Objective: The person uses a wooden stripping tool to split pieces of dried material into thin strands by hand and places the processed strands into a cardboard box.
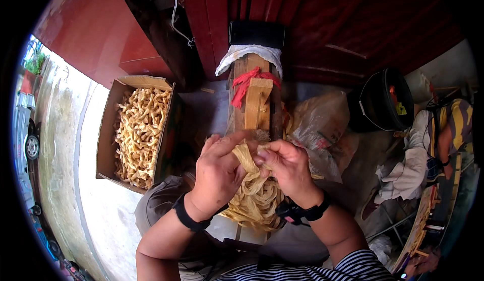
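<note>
My left hand (217,172) is closed, fingers and thumb gripping a pale yellow, wrinkled strip (244,156) that looks soft and twisted. Close beside it, my right hand (292,172) pinches the same strip between thumb and fingertips. The strip bends between the two hands; whether it forms a knot there is too small to tell. Right below my hands, a heap of similar long strips (257,203) lies in front of my lap. Just beyond my fingers stands a wooden bench (238,112) with an upright wooden block (259,92) and a red cloth (245,84) tied around it.
To the left, a cardboard box (107,145) holds many short, knotted yellowish pieces (143,135). Clear plastic bags (320,122) lie right of the bench, near a black bucket (370,104). A white cloth (242,53) covers the bench's far end. Another person's arm (444,142) shows at far right.
</note>
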Demonstrator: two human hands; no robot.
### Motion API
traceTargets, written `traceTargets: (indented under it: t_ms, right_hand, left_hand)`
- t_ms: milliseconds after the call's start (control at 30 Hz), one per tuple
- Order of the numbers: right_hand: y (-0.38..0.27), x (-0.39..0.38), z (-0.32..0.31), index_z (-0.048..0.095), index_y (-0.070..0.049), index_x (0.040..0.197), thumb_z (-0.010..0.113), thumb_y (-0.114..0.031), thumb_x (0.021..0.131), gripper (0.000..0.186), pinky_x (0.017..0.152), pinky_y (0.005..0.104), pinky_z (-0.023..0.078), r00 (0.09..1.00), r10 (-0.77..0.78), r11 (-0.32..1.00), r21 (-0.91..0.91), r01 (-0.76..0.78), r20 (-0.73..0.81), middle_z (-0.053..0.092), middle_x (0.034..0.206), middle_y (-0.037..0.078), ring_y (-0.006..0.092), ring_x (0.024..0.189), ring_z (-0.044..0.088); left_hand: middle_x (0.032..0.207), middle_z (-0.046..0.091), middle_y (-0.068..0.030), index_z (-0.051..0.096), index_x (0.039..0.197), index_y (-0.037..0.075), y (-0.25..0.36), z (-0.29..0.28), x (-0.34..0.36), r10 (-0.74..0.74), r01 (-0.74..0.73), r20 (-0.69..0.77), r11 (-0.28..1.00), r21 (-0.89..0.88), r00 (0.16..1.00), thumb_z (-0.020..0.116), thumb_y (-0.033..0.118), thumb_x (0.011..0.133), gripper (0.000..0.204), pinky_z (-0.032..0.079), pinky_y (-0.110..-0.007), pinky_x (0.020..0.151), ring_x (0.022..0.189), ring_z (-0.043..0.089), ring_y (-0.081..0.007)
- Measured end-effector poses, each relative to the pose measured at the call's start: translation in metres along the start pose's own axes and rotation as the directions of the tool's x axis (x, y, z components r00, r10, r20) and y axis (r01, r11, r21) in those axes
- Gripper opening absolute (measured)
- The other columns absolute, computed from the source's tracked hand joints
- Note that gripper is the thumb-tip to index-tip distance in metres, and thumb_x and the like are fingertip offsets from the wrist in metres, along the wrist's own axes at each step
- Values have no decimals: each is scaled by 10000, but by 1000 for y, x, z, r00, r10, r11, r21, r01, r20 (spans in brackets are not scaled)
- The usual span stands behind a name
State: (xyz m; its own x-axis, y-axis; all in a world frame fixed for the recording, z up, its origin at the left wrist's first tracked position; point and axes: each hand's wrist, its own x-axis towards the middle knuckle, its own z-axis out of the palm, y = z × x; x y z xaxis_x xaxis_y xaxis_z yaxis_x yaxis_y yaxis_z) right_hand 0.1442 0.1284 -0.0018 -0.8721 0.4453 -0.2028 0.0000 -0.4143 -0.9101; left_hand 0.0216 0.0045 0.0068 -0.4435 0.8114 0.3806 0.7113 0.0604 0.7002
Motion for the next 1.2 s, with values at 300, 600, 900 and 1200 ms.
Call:
traceTargets:
  t_ms: [300,600,900,1200]
  right_hand:
    - [-4,2,-9,607,-5,806,523,-219,961,277,532,311,424,961,-105,723,-644,250,256,507,590,32,116,568,516]
    - [-11,-3,-13,580,-33,830,441,-362,1003,396,478,184,230,855,309,886,202,-418,417,451,653,-31,30,495,279]
    - [-11,6,-20,621,-11,821,624,-277,923,284,493,186,306,889,431,903,-65,-426,156,523,651,-39,22,531,382]
    - [16,61,-56,584,-88,829,731,-256,799,225,614,357,479,908,-400,271,-962,-14,-126,627,764,75,243,678,620]
  left_hand:
    - [1092,638,-95,673,886,5,-1,-6,-5,-62,97,241,986,-137,968,650,-22,750,141,380,-444,984,1050,605,-269]
    - [1067,633,-119,670,914,-42,-11,-34,3,-385,339,116,583,-738,915,678,50,845,115,498,-303,823,942,622,-198]
    - [681,610,-66,593,982,-14,-23,-8,-7,-443,559,459,120,-821,770,635,-3,838,151,425,-211,442,464,525,-97]
    - [692,539,24,592,916,11,-63,52,29,-600,585,157,630,-511,784,601,106,908,96,398,-220,550,605,473,-60]
